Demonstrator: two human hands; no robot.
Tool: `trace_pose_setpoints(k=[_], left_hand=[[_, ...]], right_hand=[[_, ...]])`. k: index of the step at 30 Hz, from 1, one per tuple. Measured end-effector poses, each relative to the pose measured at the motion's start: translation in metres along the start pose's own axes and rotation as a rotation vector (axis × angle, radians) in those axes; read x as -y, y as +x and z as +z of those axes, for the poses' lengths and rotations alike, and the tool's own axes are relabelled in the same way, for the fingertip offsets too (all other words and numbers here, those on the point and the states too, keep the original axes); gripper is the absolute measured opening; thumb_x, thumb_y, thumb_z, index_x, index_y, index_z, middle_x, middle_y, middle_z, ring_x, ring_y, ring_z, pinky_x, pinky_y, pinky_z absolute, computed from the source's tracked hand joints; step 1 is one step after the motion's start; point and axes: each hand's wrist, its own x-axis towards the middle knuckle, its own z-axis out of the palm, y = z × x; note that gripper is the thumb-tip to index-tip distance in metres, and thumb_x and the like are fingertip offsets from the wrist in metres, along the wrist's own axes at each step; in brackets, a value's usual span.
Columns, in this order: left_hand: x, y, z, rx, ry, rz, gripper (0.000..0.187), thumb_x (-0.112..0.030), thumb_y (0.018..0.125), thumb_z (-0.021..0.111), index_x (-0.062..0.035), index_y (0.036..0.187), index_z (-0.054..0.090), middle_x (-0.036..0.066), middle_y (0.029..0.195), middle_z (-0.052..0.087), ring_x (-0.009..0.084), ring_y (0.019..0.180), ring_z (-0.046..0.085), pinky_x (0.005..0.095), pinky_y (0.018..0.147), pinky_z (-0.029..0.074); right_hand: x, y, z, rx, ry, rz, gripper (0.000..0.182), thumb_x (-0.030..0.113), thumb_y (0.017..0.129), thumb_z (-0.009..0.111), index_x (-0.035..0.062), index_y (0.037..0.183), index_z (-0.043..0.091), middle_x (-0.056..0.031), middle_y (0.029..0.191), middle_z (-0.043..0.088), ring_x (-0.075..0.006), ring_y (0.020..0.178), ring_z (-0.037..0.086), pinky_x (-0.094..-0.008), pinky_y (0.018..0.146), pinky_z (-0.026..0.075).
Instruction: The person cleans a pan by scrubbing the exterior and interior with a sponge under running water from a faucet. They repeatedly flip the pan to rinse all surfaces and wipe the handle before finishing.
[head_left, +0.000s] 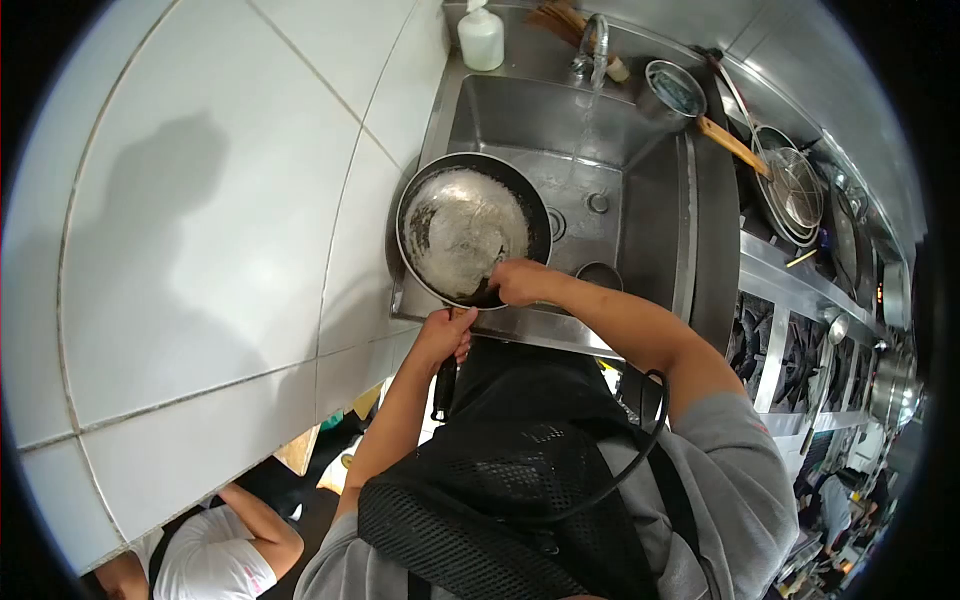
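A dark frying pan (538, 190) is held over the left part of the steel sink (640, 235), its inside covered with whitish suds. My left hand (442, 336) is wrapped round the pan's black handle, close to the rim. Inside the pan, near the edge closest to me, my right hand (521, 281) presses down with curled fingers. Something dark shows under those fingers, but what they hold is hidden. Water runs from the faucet (598, 38) into the basin, to the right of the pan.
A white pump bottle (481, 40) and a straw brush (560, 22) stand behind the sink. At the right are a pot (672, 90), a wooden-handled strainer (795, 185) and stove burners (757, 335). A tiled wall (220, 220) borders the left. Another person (215, 555) is at lower left.
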Motion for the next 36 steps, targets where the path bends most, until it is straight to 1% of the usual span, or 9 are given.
trace_pose_setpoints(k=[3, 11, 13, 14, 17, 25, 29, 31, 36], left_hand=[[-0.008, 0.007, 0.001, -0.026, 0.085, -0.002, 0.037, -0.03, 0.095, 0.062, -0.0095, 0.07, 0.044, 0.0, 0.052, 0.042, 0.0129, 0.039, 0.04, 0.0315, 0.038, 0.035], [-0.046, 0.077, 0.021, 0.021, 0.469, 0.173, 0.034, -0.031, 0.092, 0.066, -0.0033, 0.075, 0.054, 0.004, 0.054, 0.049, 0.014, 0.042, 0.048, 0.0335, 0.04, 0.04], [-0.066, 0.097, 0.037, -0.132, 0.868, 0.437, 0.033, -0.03, 0.09, 0.067, 0.0015, 0.082, 0.061, 0.011, 0.059, 0.057, 0.0231, 0.046, 0.056, 0.0385, 0.048, 0.046], [-0.081, 0.108, 0.044, -0.166, 1.042, 0.537, 0.034, -0.03, 0.088, 0.067, 0.0035, 0.091, 0.065, 0.019, 0.074, 0.067, 0.0341, 0.064, 0.066, 0.0435, 0.061, 0.051], [-0.136, 0.137, 0.073, -0.246, 1.381, 0.502, 0.029, -0.029, 0.088, 0.065, -0.0009, 0.091, 0.068, 0.022, 0.094, 0.069, 0.0426, 0.086, 0.067, 0.0485, 0.078, 0.052], [-0.262, 0.245, 0.156, -0.195, 2.047, 0.983, 0.017, -0.014, 0.084, 0.057, -0.0042, 0.088, 0.07, 0.019, 0.091, 0.071, 0.0361, 0.083, 0.071, 0.0455, 0.072, 0.057], [-0.3, 0.273, 0.209, -0.118, 2.193, 1.195, 0.018, -0.012, 0.085, 0.055, -0.0053, 0.086, 0.072, 0.018, 0.09, 0.072, 0.0345, 0.085, 0.071, 0.0432, 0.073, 0.057], [-0.305, 0.284, 0.224, -0.069, 2.239, 1.172, 0.017, -0.011, 0.084, 0.056, -0.0059, 0.087, 0.072, 0.017, 0.089, 0.072, 0.034, 0.086, 0.071, 0.0433, 0.073, 0.057], [-0.302, 0.275, 0.211, -0.039, 2.262, 1.175, 0.015, -0.01, 0.083, 0.057, -0.0069, 0.086, 0.071, 0.017, 0.086, 0.071, 0.0336, 0.084, 0.071, 0.0449, 0.071, 0.056]], right_hand=[[-0.023, -0.018, -0.014, -0.313, 0.198, -0.049, 0.024, 0.02, 0.081, 0.061, -0.0018, 0.089, 0.068, -0.024, 0.084, 0.067, -0.0424, 0.081, 0.066, -0.0452, 0.069, 0.053], [-0.112, -0.113, -0.022, -0.87, 0.9, 0.517, 0.022, 0.015, 0.085, 0.065, -0.005, 0.076, 0.061, -0.0083, 0.061, 0.057, -0.015, 0.057, 0.056, -0.0336, 0.053, 0.044], [-0.114, -0.138, -0.018, -0.926, 1.004, 0.521, 0.017, 0.011, 0.087, 0.064, -0.002, 0.077, 0.063, -0.0043, 0.061, 0.058, -0.0117, 0.056, 0.053, -0.0316, 0.051, 0.042], [-0.119, -0.147, -0.014, -0.953, 1.007, 0.529, 0.017, 0.011, 0.087, 0.064, -0.002, 0.077, 0.063, -0.0043, 0.061, 0.058, -0.0117, 0.056, 0.053, -0.0316, 0.051, 0.042], [-0.135, -0.162, 0.009, -0.95, 1.026, 0.643, 0.013, 0.009, 0.087, 0.063, -0.0006, 0.079, 0.063, -0.0024, 0.063, 0.058, -0.0095, 0.057, 0.052, -0.0296, 0.052, 0.042], [-0.126, -0.182, 0.052, -1.124, 1.149, 0.587, 0.009, 0.006, 0.091, 0.059, 0.0011, 0.085, 0.064, 0.0016, 0.066, 0.058, -0.0081, 0.06, 0.054, -0.0264, 0.056, 0.043], [-0.127, -0.185, 0.081, -0.992, 0.994, 0.806, 0.01, 0.008, 0.091, 0.061, 0.0023, 0.084, 0.063, 0.0029, 0.064, 0.054, -0.0068, 0.058, 0.049, -0.0268, 0.054, 0.04], [-0.109, -0.19, 0.07, -1.03, 1.056, 0.801, 0.015, 0.013, 0.087, 0.063, -0.001, 0.089, 0.065, -0.0102, 0.065, 0.062, -0.015, 0.063, 0.059, -0.035, 0.06, 0.046], [-0.096, -0.199, 0.056, -0.985, 1.016, 0.853, 0.014, 0.012, 0.087, 0.063, -0.0008, 0.092, 0.066, -0.0092, 0.066, 0.063, -0.0155, 0.064, 0.06, -0.0346, 0.062, 0.048]])
